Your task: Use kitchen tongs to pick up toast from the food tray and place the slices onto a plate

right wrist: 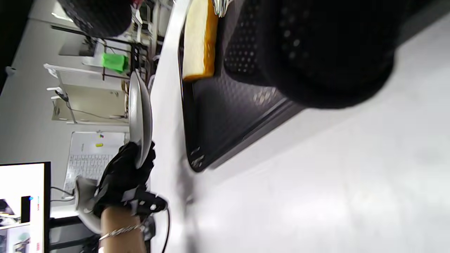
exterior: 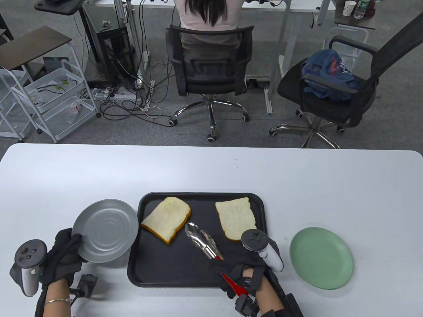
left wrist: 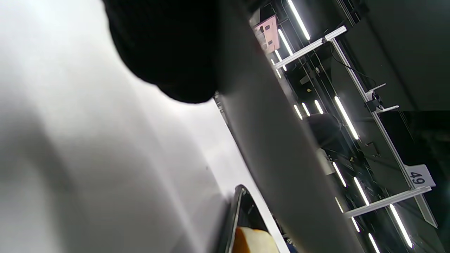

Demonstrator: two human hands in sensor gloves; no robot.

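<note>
Right hand [exterior: 246, 275] is seen near the bottom edge of the table view, its fingers curled round the red handles of the kitchen tongs [exterior: 211, 251]. From that hand the tongs are angled up and to the left over the black food tray [exterior: 138, 274], and their metal tips are held close together just beside the lower right edge of the left toast slice [exterior: 167, 218]. Whether the tips touch the slice cannot be told. A second toast slice [exterior: 235, 218] is laid in the right part of the tray, apart from the first.

At the left, the grey plate [exterior: 105, 230] is gripped at its lower left rim by the left hand [exterior: 64, 256] and is held tilted, raised off the white worktop [exterior: 211, 168], with its right edge overlapping the tray's left rim in the table view. In the right wrist view the same plate [right wrist: 140, 119] is shown edge-on above the gloved left hand [right wrist: 123, 175].

A green plate [exterior: 321, 258] is set flat on the worktop to the right of the tray, well apart from the toast. Beyond the worktop's far edge a seated person [exterior: 208, 15] is seen from behind on a black office chair [exterior: 211, 71]
</note>
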